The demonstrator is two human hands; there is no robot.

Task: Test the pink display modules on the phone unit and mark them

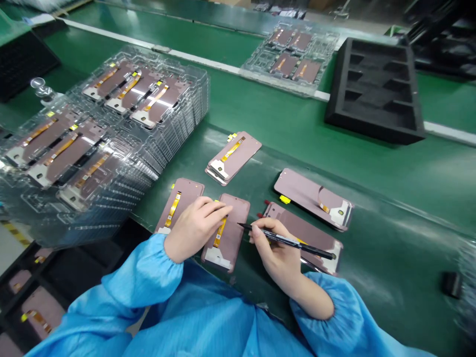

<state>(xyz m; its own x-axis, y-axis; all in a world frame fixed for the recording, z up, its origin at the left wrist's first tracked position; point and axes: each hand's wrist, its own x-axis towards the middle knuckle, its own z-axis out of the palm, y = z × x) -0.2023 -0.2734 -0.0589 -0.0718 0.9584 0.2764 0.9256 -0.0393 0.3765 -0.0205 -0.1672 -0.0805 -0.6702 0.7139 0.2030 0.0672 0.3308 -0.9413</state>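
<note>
My right hand is closed around a black marker pen, its tip over the right edge of a pinkish phone panel. Across the upper left of that panel lies my left hand, fingers stretched out near its orange flex cable. A second panel is partly under my left hand. Beyond them rests a small stack of panels. To the right are a panel with a yellow tab and, nearer, another panel, partly hidden by the pen and my right hand.
A tall stack of clear trays holding panels stands at the left. Farther back are a clear tray with several panels and a black foam tray. A black box with panels sits low at the left. A small black object lies right.
</note>
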